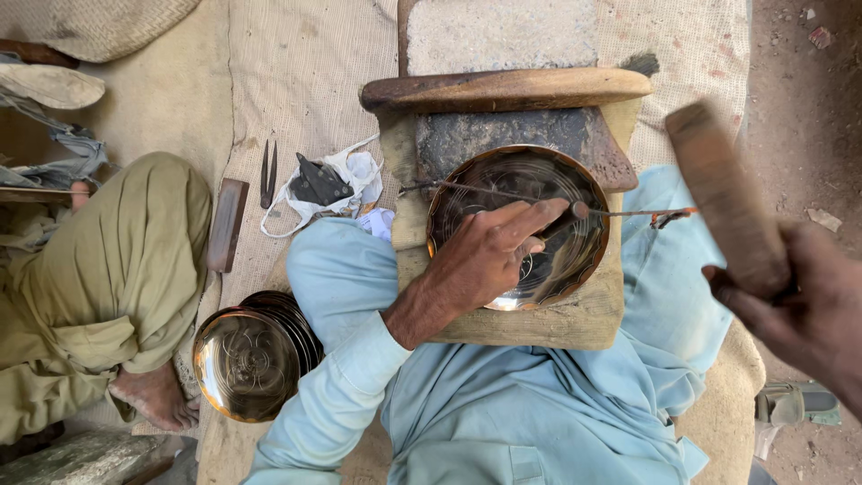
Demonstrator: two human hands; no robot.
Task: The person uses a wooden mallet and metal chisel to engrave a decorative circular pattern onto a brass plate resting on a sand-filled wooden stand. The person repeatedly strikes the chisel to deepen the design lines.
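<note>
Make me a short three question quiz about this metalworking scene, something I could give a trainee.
1. True or false: the left hand rests on the round metal plate and steadies a thin rod across it.
2. What does the right hand hold? A) scissors B) a wooden mallet C) a cloth
3. Where is the stack of finished plates?

Key
1. True.
2. B, raised clear of the plate.
3. On the mat at lower left, next to another person's bare foot.
</note>
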